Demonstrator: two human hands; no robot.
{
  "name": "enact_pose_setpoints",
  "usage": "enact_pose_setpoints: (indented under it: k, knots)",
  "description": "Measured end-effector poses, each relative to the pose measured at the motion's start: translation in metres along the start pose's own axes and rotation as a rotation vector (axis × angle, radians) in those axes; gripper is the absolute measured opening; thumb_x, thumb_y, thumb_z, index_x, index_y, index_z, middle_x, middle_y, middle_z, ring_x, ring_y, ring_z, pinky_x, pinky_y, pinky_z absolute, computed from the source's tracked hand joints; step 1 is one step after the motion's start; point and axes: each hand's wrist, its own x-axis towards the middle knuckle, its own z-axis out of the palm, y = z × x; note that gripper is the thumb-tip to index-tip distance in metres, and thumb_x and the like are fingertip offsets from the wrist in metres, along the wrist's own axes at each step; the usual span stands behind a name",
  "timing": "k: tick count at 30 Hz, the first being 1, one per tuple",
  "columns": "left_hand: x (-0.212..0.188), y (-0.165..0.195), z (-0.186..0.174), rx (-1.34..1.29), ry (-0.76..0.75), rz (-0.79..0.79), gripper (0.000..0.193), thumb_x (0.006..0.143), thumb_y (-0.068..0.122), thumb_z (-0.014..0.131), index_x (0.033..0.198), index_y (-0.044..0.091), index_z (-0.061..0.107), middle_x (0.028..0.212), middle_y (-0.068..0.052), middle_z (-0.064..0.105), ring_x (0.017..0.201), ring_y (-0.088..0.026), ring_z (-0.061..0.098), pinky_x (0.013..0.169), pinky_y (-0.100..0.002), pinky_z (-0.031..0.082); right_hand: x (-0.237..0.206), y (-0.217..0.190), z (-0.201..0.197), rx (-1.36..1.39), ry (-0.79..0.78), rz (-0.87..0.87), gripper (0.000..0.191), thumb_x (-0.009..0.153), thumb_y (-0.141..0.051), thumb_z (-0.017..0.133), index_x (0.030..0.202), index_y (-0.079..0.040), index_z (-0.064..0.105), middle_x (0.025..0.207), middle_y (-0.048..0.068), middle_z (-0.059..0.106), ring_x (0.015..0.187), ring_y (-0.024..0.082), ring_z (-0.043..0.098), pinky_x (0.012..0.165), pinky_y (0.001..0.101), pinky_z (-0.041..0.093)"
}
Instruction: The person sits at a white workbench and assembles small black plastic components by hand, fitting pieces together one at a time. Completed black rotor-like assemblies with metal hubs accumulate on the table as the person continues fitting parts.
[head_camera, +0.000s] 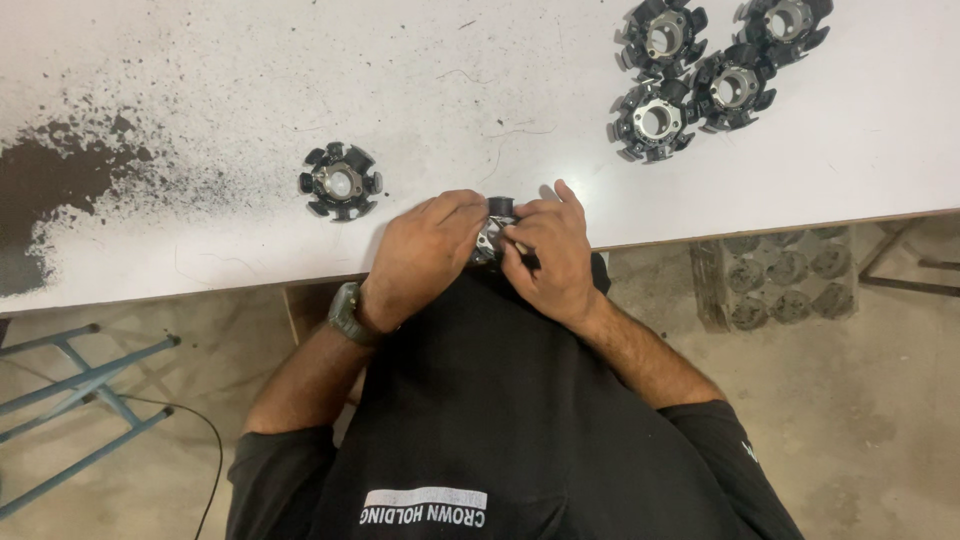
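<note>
My left hand (425, 255), with a dark watch on its wrist, and my right hand (550, 255) meet at the near edge of the white table (250, 90). Together they grip a black, star-shaped metal core (495, 225) with a shiny centre, mostly hidden by my fingers. A thin dark piece pokes out between my right fingers; I cannot tell what it is. A matching black core (340, 182) lies alone on the table, left of my hands.
Several more black cores (700, 80) are clustered at the far right of the table. A dark worn patch (60, 190) spreads over its left side. On the floor are a tray of similar parts (785, 280), a blue metal frame (90, 380) and a thin cable (205, 450).
</note>
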Motion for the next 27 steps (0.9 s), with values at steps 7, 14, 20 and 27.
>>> enact_pose_setpoints:
  k: [7,14,20,27]
  knots:
    - [-0.009,-0.001,0.009,0.020,0.042,-0.021,0.015,0.090,0.008,0.071,0.103,0.004,0.066,0.123,-0.007,0.068,0.096,-0.026,0.072,0.077,-0.036,0.060,-0.002,0.003,0.001,-0.001,-0.007,-0.035,0.028,0.082,0.002,0.079,0.103,-0.007,0.062,0.095,0.007,0.065,0.112,0.028,0.065,0.122,0.0606,0.033]
    - [-0.015,-0.003,0.015,0.019,0.102,0.027,0.015,0.091,0.009,0.072,0.103,0.005,0.065,0.123,-0.007,0.066,0.097,-0.027,0.071,0.078,-0.037,0.060,-0.001,0.001,0.003,-0.017,-0.018,-0.037,0.032,0.080,0.004,0.081,0.105,-0.006,0.063,0.097,0.008,0.065,0.112,0.029,0.065,0.122,0.0592,0.033]
    - [-0.010,-0.001,0.003,0.071,0.104,0.047,0.013,0.092,0.011,0.073,0.101,0.006,0.065,0.128,-0.011,0.066,0.106,-0.027,0.070,0.084,-0.038,0.060,0.011,-0.004,-0.001,-0.108,-0.060,-0.022,0.033,0.082,0.004,0.081,0.108,-0.006,0.064,0.103,0.009,0.065,0.110,0.029,0.063,0.121,0.0586,0.034]
    - [-0.026,-0.042,-0.061,0.508,0.345,-0.320,0.097,0.078,0.055,0.094,0.141,-0.006,0.051,0.133,-0.029,0.056,0.121,-0.041,0.053,0.097,-0.056,0.048,0.051,0.021,-0.024,-0.280,0.112,0.086,0.022,0.094,0.001,0.078,0.110,-0.005,0.064,0.106,0.011,0.065,0.115,0.030,0.063,0.124,0.0582,0.026]
